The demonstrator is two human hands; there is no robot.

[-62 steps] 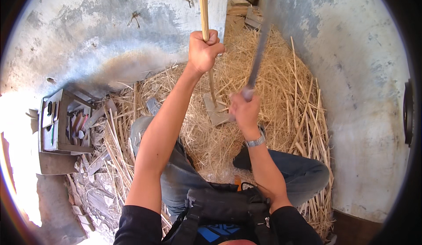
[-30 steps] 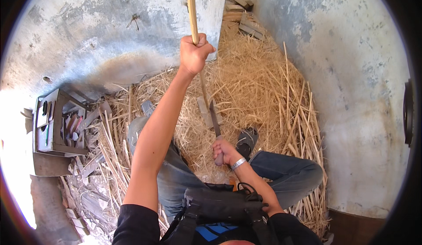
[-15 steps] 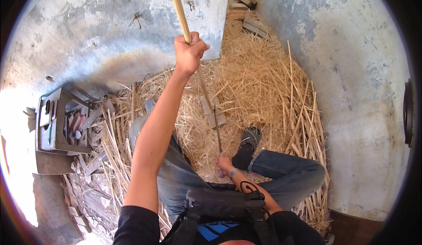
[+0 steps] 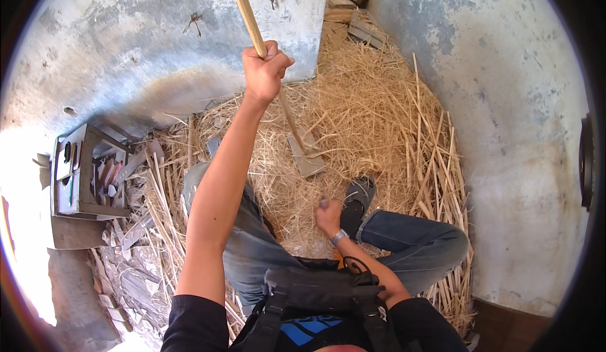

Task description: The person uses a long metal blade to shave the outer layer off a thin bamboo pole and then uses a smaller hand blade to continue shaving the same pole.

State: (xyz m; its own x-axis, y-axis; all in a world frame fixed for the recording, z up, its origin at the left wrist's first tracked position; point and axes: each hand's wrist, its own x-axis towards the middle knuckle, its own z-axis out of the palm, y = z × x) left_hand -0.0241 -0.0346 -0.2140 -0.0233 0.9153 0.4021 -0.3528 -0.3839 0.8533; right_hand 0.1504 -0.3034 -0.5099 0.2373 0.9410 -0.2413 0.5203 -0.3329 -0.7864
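Observation:
My left hand [image 4: 265, 76] is raised in front of me, wrapped round a long pale wooden pole [image 4: 246, 15]. The pole slants down away from the fist, and its lower end meets a grey rectangular block [image 4: 308, 165] lying among shavings. Lower and to the right, my right hand [image 4: 328, 218] is closed round the handle of a knife [image 4: 324, 202]. Only a short dark bit of it shows above the fist; the blade cannot be made out now. This hand is apart from the pole, beside my shoe.
Straw-like shavings [image 4: 372, 112] cover the floor between my legs. Long thin strips [image 4: 442, 163] lie along the right wall. At left stands an open wooden box [image 4: 95, 211] with small items inside. Wood pieces [image 4: 366, 33] are stacked in the far corner.
My right hand has moved slightly forward and right, away from the pole; the long narrow blade that lay along the pole no longer shows. My left hand and the pole have shifted a little left.

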